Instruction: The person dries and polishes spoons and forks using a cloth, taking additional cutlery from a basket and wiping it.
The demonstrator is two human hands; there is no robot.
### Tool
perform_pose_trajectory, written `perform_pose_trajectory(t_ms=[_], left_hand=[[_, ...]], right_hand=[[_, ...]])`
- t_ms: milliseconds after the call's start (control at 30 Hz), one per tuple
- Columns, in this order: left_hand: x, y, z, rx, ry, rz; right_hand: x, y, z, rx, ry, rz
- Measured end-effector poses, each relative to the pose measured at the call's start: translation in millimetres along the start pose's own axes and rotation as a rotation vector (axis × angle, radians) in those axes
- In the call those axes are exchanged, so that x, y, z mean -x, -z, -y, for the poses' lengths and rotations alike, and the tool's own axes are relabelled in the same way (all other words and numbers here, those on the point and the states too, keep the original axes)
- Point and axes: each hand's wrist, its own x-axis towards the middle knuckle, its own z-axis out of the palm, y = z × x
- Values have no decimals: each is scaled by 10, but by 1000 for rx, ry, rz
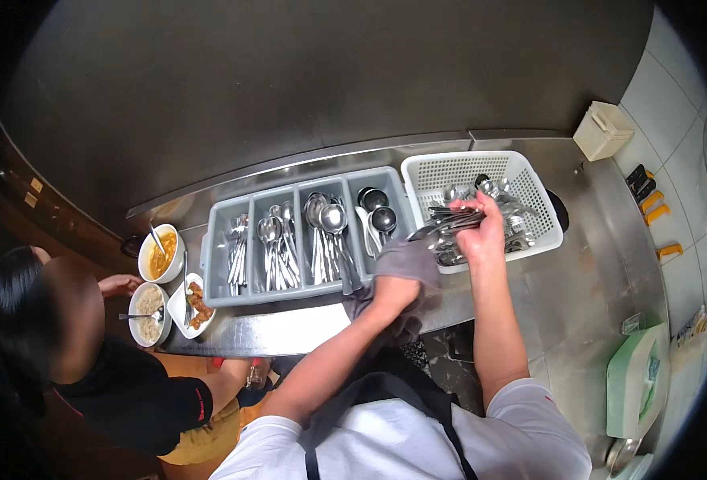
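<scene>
My right hand is closed around a bunch of metal cutlery, held over the white perforated basket. More loose metal cutlery lies in that basket. A grey cloth is gripped in my left hand, at the near side of the basket and right against the lower ends of the bunch. To the left stands a grey cutlery tray divided into compartments. Slim-handled cutlery, spoons, larger spoons and round-bowled ladles fill them.
At the left a person sits by the counter, one hand near a bowl of yellow food. A bowl of rice and a dish of browned pieces stand beside it. A green-and-white container is at the right.
</scene>
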Motion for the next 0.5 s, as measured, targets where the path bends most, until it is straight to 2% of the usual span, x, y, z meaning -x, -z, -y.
perform_pose_trajectory(t_ms=[33,67,100,167,267,333,367,400,500], left_hand=[[21,94,22,-103,-125,11],[33,198,45,-28,-70,-15],[13,321,122,-135,-191,-70],[-132,607,170,-375,-192,208],[-389,709,24,-363,-254,383],[-490,484,62,-397,-243,290],[-525,359,91,-411,-244,247],[-550,265,117,-331,-256,167],[-658,126,106,-459,-196,218]], right_hand=[[-65,27,95,12,-2,-17],[-32,-90,194,149,96,-53],[-185,11,400,205,83,116],[-439,126,780,467,12,250],[-271,-49,887,1012,-255,370],[-261,43,815,1273,-480,433],[-80,14,656,1281,-417,413],[12,2,591,1236,-602,462],[54,105,361,1270,-727,631]])
